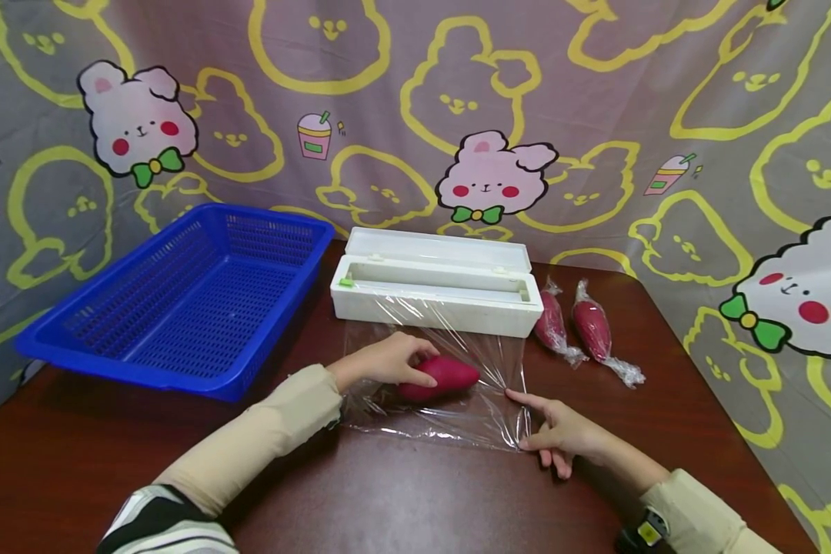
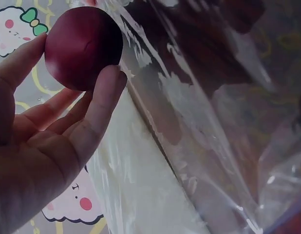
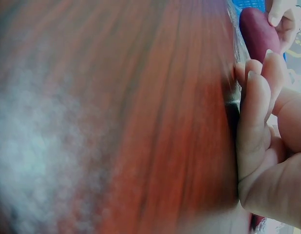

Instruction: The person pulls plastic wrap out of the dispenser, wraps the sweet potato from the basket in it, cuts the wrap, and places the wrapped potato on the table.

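Observation:
A red sweet potato [image 1: 450, 375] with a pointed end lies over a sheet of cling film [image 1: 450, 423] on the table. My left hand [image 1: 391, 360] grips its left end, thumb on the near side; the left wrist view shows its round end [image 2: 82, 48] between thumb and fingers. At the film's right edge, my right hand [image 1: 561, 431] touches the sheet with index finger and thumb spread apart, the other fingers loosely bent. The film runs out of a white cling film box [image 1: 436, 308] with its lid raised, behind the hands.
Two film-wrapped sweet potatoes, a nearer-to-box one [image 1: 550, 319] and another [image 1: 593, 327] with twisted ends, lie right of the box. A large blue plastic basket [image 1: 249, 358] stands on the left of the brown table [image 1: 402, 500]. A patterned curtain [image 1: 381, 115] hangs behind.

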